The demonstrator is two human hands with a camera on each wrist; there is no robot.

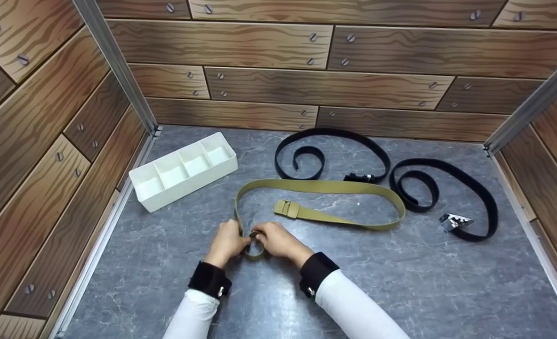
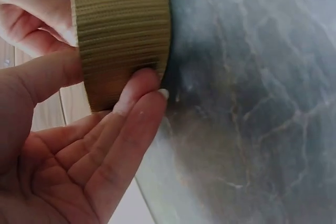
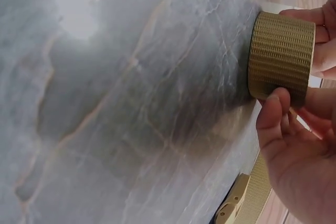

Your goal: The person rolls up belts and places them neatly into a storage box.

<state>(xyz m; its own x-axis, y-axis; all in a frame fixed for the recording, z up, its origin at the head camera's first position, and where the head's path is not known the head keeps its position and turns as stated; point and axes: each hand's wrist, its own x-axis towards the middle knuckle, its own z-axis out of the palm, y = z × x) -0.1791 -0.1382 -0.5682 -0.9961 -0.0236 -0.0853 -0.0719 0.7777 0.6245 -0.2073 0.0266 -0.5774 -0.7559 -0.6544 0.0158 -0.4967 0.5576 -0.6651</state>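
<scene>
An olive webbing belt (image 1: 325, 187) lies on its edge in a long loop, with its buckle (image 1: 286, 208) inside the loop. The near end is bent into a small coil (image 1: 254, 255) between both hands. My left hand (image 1: 229, 241) pinches the coil's left side between thumb and fingers. On the opposite side, the thumb and fingers of my right hand (image 1: 280, 239) pinch the coil too. Close up in the left wrist view, the ribbed strap (image 2: 123, 30) curves across the fingertips. The right wrist view shows the same rounded coil (image 3: 281, 51) standing on edge.
A white tray (image 1: 191, 190) with several compartments stands at the back left. Behind the olive belt lies a black belt (image 1: 335, 132), loosely curled. Another black belt (image 1: 490, 202) with a shiny buckle (image 1: 456, 221) lies to the right. Wood-patterned walls (image 1: 269, 84) enclose the grey marbled surface (image 1: 424, 282).
</scene>
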